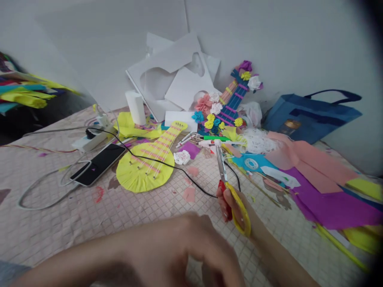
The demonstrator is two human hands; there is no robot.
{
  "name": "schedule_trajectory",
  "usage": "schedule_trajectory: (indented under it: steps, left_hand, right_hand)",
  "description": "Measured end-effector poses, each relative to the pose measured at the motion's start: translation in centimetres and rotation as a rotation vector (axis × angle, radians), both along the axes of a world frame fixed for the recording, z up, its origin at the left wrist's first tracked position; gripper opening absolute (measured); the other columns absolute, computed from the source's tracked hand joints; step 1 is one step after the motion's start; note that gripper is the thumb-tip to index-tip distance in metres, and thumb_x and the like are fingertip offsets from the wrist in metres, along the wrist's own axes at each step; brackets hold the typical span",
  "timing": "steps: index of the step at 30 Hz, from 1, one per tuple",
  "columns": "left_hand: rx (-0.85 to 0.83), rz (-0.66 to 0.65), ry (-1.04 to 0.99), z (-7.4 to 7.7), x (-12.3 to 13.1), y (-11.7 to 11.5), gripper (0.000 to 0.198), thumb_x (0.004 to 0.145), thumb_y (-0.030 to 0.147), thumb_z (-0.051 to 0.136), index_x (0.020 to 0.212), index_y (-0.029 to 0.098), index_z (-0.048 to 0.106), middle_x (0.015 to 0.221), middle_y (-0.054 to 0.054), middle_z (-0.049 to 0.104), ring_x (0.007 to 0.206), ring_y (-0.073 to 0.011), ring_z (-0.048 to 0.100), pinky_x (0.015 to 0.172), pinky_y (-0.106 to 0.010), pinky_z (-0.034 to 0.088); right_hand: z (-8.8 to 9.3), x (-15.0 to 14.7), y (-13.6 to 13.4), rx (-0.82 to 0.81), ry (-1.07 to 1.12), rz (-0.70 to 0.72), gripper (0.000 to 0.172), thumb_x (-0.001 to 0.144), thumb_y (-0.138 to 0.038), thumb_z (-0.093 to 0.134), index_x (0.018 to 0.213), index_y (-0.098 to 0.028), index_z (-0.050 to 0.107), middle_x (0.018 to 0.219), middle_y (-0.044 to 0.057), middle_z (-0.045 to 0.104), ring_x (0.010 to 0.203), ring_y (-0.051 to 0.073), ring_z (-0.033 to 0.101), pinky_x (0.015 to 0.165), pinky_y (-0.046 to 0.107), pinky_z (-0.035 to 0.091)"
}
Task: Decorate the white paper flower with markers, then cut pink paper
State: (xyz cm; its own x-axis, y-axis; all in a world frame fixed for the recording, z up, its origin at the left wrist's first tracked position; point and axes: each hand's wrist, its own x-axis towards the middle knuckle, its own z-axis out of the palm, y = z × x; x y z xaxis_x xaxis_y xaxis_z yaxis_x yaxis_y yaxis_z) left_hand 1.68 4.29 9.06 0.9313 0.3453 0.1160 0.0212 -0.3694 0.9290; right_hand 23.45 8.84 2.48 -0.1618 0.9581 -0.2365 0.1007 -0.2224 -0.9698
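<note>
My right hand (231, 201) is closed on scissors (221, 167) with yellow and red handles, their blades pointing away from me. In the near foreground my left hand (197, 243) is blurred and bent, its fingertips hidden below the frame; whether it holds anything does not show. Beyond it a yellow paper instrument (146, 167) with a round body and pink stripes lies on the patterned cloth (119, 217). A white paper flower (182, 157) lies beside the instrument, near a purple paper piece (190, 149).
A phone (98, 164) with a white cable and a power strip (94, 139) lie at the left. A black cord crosses the instrument. Behind stand white cutouts (160, 79) and a blue flowered instrument (233, 103). Right are purple sheets (332, 203) and a blue bag (311, 119).
</note>
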Motion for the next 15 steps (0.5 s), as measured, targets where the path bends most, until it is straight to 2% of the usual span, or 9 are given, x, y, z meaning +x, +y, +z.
schedule_trajectory:
  steps: [1, 3, 5, 6, 8, 10, 13, 15]
  left_hand:
    - [0.139, 0.149, 0.086, 0.0, 0.9, 1.5, 0.02, 0.087, 0.027, 0.051, 0.099, 0.021, 0.066, 0.096, -0.004, 0.071, 0.084, -0.0159, 0.067, 0.074, -0.024, 0.051]
    - [0.487, 0.396, 0.365, -1.2, 1.9, 3.4, 0.017, 0.086, 0.018, 0.051, 0.097, 0.016, 0.063, 0.099, -0.008, 0.067, 0.093, -0.021, 0.063, 0.08, -0.031, 0.048]
    - [0.786, 0.52, 0.65, -3.3, 2.2, 4.2, 0.017, 0.083, 0.015, 0.054, 0.098, 0.012, 0.06, 0.105, -0.013, 0.064, 0.1, -0.029, 0.059, 0.084, -0.04, 0.047]
    - [0.878, 0.561, 0.737, -4.4, 2.2, 4.4, 0.018, 0.082, 0.015, 0.054, 0.098, 0.01, 0.06, 0.105, -0.015, 0.063, 0.1, -0.0306, 0.058, 0.081, -0.042, 0.047]
    - [0.981, 0.59, 0.804, -6.1, 2.2, 4.3, 0.018, 0.082, 0.014, 0.052, 0.099, 0.01, 0.058, 0.103, -0.014, 0.062, 0.096, -0.0296, 0.058, 0.077, -0.041, 0.048]
    - [1.062, 0.61, 0.82, -7.0, 2.5, 4.1, 0.019, 0.083, 0.01, 0.05, 0.1, 0.01, 0.058, 0.1, -0.014, 0.062, 0.094, -0.0289, 0.058, 0.074, -0.04, 0.048]
    - [1.098, 0.643, 0.865, -7.1, 3.0, 3.9, 0.02, 0.083, 0.004, 0.046, 0.097, 0.01, 0.059, 0.097, -0.014, 0.063, 0.092, -0.0272, 0.06, 0.072, -0.037, 0.048]
    - [1.064, 0.663, 0.848, -6.9, 3.0, 4.0, 0.021, 0.083, 0.002, 0.045, 0.095, 0.01, 0.06, 0.096, -0.014, 0.064, 0.09, -0.0268, 0.06, 0.071, -0.036, 0.048]
  right_hand:
    - [-0.1, 0.1, 0.0, 0.014, -0.002, 0.014, 0.06, 0.066, -0.08, 0.053, 0.071, -0.02, 0.048, 0.045, -0.009, 0.038, 0.034, 0.006, 0.036, 0.032, 0.018, 0.033]
    - [-0.4, 0.2, -0.1, 0.038, -0.016, 0.033, 0.057, 0.071, -0.077, 0.053, 0.067, -0.02, 0.047, 0.047, -0.007, 0.041, 0.036, 0.006, 0.038, 0.034, 0.019, 0.035]
    - [-0.6, 0.3, -0.1, 0.034, -0.015, 0.032, 0.056, 0.073, -0.075, 0.053, 0.067, -0.02, 0.047, 0.049, -0.006, 0.042, 0.037, 0.007, 0.04, 0.036, 0.02, 0.038]
    - [-0.7, 0.3, -0.1, 0.024, -0.008, 0.029, 0.056, 0.072, -0.076, 0.053, 0.069, -0.02, 0.047, 0.05, -0.007, 0.042, 0.037, 0.007, 0.04, 0.037, 0.02, 0.038]
    - [-0.7, 0.3, -0.1, 0.002, 0.007, 0.023, 0.057, 0.071, -0.077, 0.053, 0.074, -0.02, 0.048, 0.05, -0.007, 0.042, 0.037, 0.007, 0.039, 0.036, 0.02, 0.038]
    - [-0.7, 0.1, 0.0, -0.009, 0.002, 0.026, 0.058, 0.069, -0.079, 0.053, 0.074, -0.021, 0.048, 0.048, -0.008, 0.041, 0.036, 0.007, 0.039, 0.035, 0.02, 0.037]
    - [-0.7, -0.1, 0.0, -0.012, -0.009, 0.023, 0.059, 0.068, -0.079, 0.054, 0.075, -0.021, 0.048, 0.046, -0.008, 0.042, 0.035, 0.007, 0.038, 0.035, 0.02, 0.036]
    - [-0.8, -0.1, 0.0, -0.001, 0.0, 0.013, 0.057, 0.069, -0.077, 0.055, 0.075, -0.021, 0.048, 0.047, -0.008, 0.042, 0.036, 0.007, 0.038, 0.035, 0.02, 0.036]
